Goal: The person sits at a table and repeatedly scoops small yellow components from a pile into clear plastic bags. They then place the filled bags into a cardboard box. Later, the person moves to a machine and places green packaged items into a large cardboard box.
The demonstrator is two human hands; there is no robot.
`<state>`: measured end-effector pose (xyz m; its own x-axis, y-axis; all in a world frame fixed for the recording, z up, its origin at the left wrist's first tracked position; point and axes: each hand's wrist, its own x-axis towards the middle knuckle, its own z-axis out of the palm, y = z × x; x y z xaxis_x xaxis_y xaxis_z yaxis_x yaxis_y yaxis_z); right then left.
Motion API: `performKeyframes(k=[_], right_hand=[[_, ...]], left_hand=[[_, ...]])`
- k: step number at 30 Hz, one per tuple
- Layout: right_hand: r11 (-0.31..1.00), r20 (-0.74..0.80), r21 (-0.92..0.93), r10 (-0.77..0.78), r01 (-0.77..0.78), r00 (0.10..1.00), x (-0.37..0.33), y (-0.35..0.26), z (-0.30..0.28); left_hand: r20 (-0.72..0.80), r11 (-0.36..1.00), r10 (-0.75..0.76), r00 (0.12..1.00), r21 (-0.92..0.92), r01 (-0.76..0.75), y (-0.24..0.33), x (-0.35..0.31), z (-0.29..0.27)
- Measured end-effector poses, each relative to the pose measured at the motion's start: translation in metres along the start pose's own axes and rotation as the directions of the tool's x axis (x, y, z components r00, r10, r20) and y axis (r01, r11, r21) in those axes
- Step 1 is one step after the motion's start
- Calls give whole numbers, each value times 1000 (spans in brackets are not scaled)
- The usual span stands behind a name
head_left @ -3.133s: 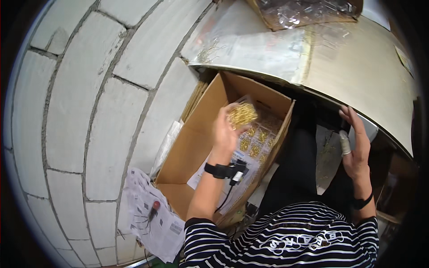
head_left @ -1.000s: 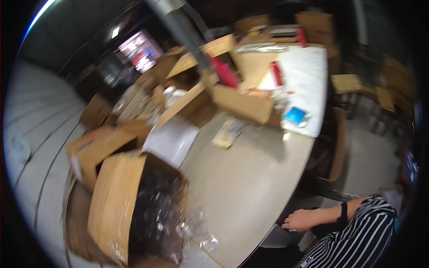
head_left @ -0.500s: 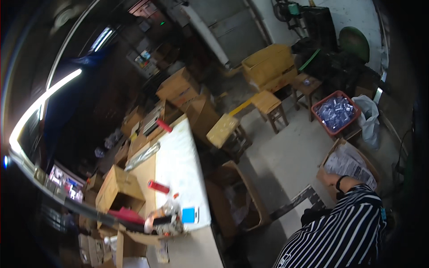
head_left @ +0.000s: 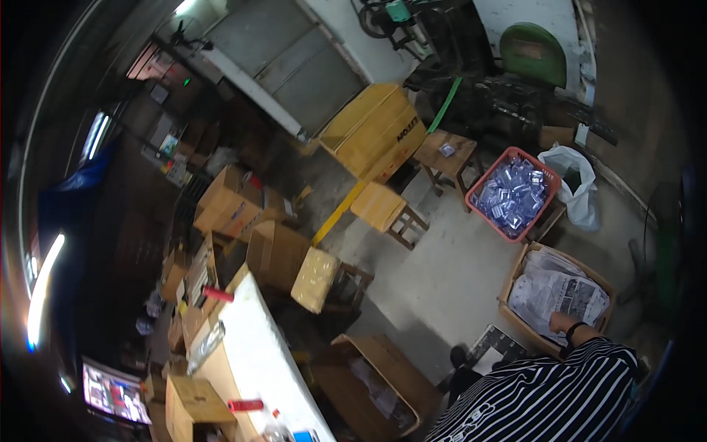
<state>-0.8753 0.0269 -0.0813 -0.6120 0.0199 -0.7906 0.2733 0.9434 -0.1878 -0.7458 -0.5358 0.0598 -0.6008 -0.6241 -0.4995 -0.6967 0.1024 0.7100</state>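
My right hand, with a black band at the wrist and a striped sleeve behind it, is over the near side of a cardboard box. Crumpled printed newspaper fills the top of this box. The hand is against or just above the paper; its fingers point down and are too small and dark to make out. What lies under the newspaper is hidden. My left hand is out of view. Beyond the box stands a red plastic basket heaped with small clear bluish plastic pieces.
A white sack stands beside the basket. Wooden stools and a large yellow carton are farther off. Left of me are an open carton and a white-topped table with red rolls. Dark machinery lines the back.
My view has swung to the right, so the table slides toward the lower left. My right hand has moved from the box's left edge to over the newspaper at its near side.
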Motion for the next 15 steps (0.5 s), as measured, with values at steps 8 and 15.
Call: performKeyframes(k=[8, 15], right_hand=[[981, -101, 179, 94, -75, 990, 59, -45, -53], [765, -304, 635, 119, 109, 945, 46, -80, -118]], left_hand=[[187, 747, 276, 943, 575, -333, 29, 124, -26], [289, 952, 189, 939, 182, -248, 164, 351, 20]])
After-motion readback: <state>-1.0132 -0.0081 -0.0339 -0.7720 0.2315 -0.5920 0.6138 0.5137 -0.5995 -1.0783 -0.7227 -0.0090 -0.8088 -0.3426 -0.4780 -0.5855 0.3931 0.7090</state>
